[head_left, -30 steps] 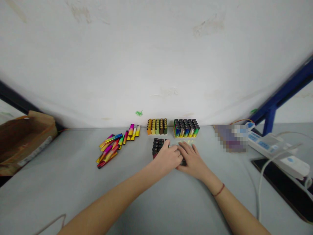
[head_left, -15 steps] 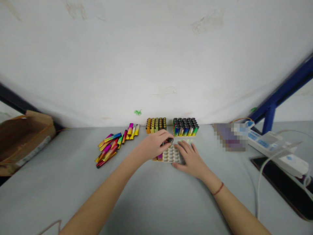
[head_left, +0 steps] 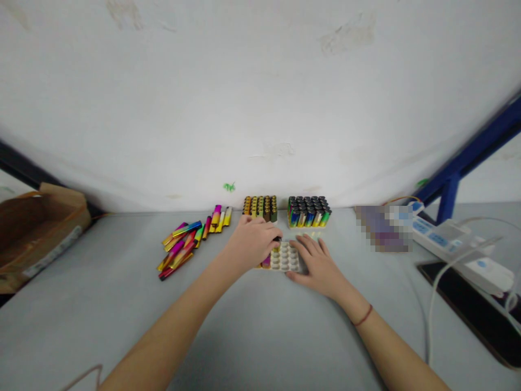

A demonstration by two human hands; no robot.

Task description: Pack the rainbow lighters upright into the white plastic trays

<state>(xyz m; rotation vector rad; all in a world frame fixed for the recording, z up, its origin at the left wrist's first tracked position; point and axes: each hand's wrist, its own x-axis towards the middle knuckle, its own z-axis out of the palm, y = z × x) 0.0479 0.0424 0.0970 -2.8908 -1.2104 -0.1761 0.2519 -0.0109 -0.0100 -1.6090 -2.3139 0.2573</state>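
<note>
My left hand [head_left: 254, 243] is closed around a lighter [head_left: 277, 244], whose dark top and yellowish body show at the fingertips. The hand is over the left part of a white pitted tray [head_left: 287, 259]. Purple and gold lighters [head_left: 266, 262] stand in the tray's left end, partly hidden by the hand; the visible pits to the right hold nothing. My right hand [head_left: 315, 265] lies spread at the tray's right end, fingers and thumb stretched out, touching its edge.
Loose shiny lighters [head_left: 179, 252] lie in a heap on the left. Behind the hands stand a gold lighter block [head_left: 259, 207] and a dark-topped one [head_left: 309, 212]. A cardboard box [head_left: 44, 233] is far left; a power strip [head_left: 459, 247], cables and black phone [head_left: 468, 309] lie right.
My left hand has shifted slightly left and down, bringing the lighter from above the tray's back edge down into its back row. My right hand has stayed in place.
</note>
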